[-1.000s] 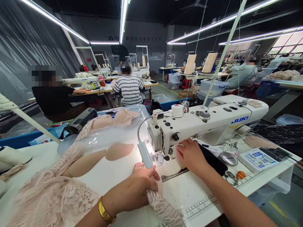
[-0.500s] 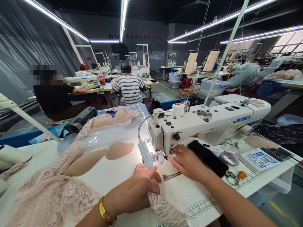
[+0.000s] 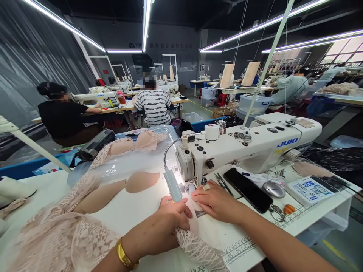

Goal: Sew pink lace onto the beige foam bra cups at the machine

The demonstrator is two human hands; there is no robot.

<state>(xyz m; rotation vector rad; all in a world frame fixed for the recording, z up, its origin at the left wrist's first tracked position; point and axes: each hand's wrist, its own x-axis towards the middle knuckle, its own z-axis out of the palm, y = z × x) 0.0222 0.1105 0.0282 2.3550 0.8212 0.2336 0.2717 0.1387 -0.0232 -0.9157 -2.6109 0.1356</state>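
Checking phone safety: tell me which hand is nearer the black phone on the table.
Right hand: it rests just left of the black phone. The left hand grips lace fabric farther left.

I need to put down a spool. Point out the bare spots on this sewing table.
Bare white tabletop lies between the foam cup pieces and the left hand, and along the printed ruler at the near edge. It is crowded under the sewing machine: right hand, scissors, black phone, control panel. Lace fabric covers the left.

Needle point(image 3: 190, 187) behind lamp and hands
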